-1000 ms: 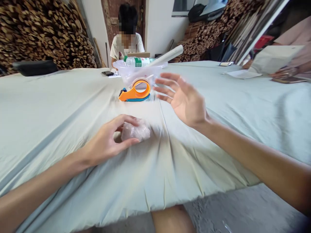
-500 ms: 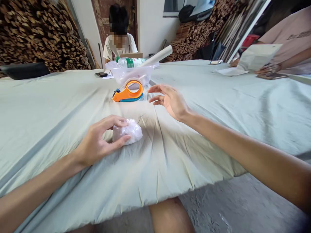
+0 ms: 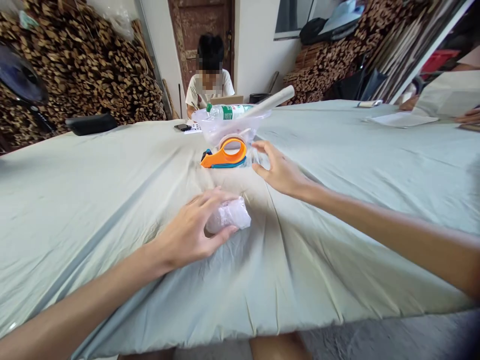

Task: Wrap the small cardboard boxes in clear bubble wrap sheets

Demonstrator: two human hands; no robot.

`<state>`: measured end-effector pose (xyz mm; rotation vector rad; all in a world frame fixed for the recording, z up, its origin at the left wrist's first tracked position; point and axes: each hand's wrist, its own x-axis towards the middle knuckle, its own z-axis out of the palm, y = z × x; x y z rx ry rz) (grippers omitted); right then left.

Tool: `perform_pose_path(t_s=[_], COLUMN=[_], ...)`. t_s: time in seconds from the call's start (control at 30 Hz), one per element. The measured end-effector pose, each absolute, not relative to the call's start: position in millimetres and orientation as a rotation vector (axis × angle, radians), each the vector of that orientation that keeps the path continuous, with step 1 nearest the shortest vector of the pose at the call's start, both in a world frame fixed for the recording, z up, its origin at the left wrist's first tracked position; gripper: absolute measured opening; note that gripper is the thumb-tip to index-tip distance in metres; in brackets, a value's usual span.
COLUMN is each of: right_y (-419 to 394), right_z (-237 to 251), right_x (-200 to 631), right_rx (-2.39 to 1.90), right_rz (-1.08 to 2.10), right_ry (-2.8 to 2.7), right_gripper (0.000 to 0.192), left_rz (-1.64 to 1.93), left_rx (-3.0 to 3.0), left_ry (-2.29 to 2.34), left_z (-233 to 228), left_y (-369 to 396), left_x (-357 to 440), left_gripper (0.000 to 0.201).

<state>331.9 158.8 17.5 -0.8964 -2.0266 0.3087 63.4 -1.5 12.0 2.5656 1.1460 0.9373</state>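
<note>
One wide worktop (image 3: pixel 93 170) under a pale green cloth fills the view; at its far side a person sits, and wood is stacked behind; near the middle a clear plastic bowl (image 3: pixel 221 129) holds a water bottle (image 3: pixel 227 111) and a white roll (image 3: pixel 270 99); just in front lies an orange tape dispenser (image 3: pixel 224 154); the right hand (image 3: pixel 279 170), grip spread, reaches beside it; the left hand (image 3: pixel 189 232), grip pinching, pins a small plastic-wrapped bundle (image 3: pixel 229 215) to the cloth, seemingly steadying it.

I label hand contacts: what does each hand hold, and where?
The left hand pinches the wrapped plastic bundle at its near end. The right hand holds nothing, open beside the tape dispenser.
</note>
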Motion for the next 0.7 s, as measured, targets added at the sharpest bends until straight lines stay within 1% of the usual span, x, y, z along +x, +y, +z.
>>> perform_pose_path(t_s=[0.1, 0.17, 0.23, 0.27, 0.37, 0.43, 0.5, 0.57, 0.63, 0.7], right_y=[194.1, 218.2, 239.1, 247.5, 262.6, 264.5, 261.3, 255.2, 247.7, 240.0], right_z=[32.9, 37.8, 38.0, 37.2, 36.7, 40.8, 49.0, 59.6, 69.8, 76.9], right_x=[311.3, 297.3, 288.3, 286.3, 288.4, 292.5, 294.0, 289.5, 278.9, 264.1], right_rx=[-0.941, -1.008, -1.067, -1.088, -1.083, -1.022, -0.931, -0.827, -0.711, -0.594], right_rz=[0.234, 0.212, 0.205, 0.194, 0.178, 0.196, 0.236, 0.298, 0.389, 0.507], right_ry=[-2.120, -2.154, -2.162, -2.142, -2.067, -2.036, -2.015, -1.998, -2.000, -2.025], right_gripper=[0.080, 0.085, 0.080, 0.073, 0.043, 0.028, 0.027, 0.035, 0.040, 0.037], left_rz=[0.885, 0.876, 0.937, 0.991, 1.223, 1.421, 1.548, 1.647, 1.692, 1.689], left_rx=[2.575, 2.585, 2.595, 2.584, 2.450, 2.308, 2.221, 2.177, 2.218, 2.355], left_ry=[1.176, 1.204, 1.193, 1.175, 1.186, 1.323, 1.460, 1.553, 1.605, 1.607], left_z=[15.1, 19.2, 25.3, 29.1, 41.1, 46.5, 46.9, 42.5, 35.8, 30.5], left_y=[-3.8, -9.2, -15.5, -17.8, -14.7, -2.2, 16.1, 35.1, 49.2, 55.2], left_x=[66.0, 68.4, 69.7, 69.3, 60.2, 46.9, 30.0, 13.6, 1.9, -3.1], left_gripper=[0.044, 0.049, 0.054, 0.054, 0.049, 0.050, 0.051, 0.052, 0.045, 0.036])
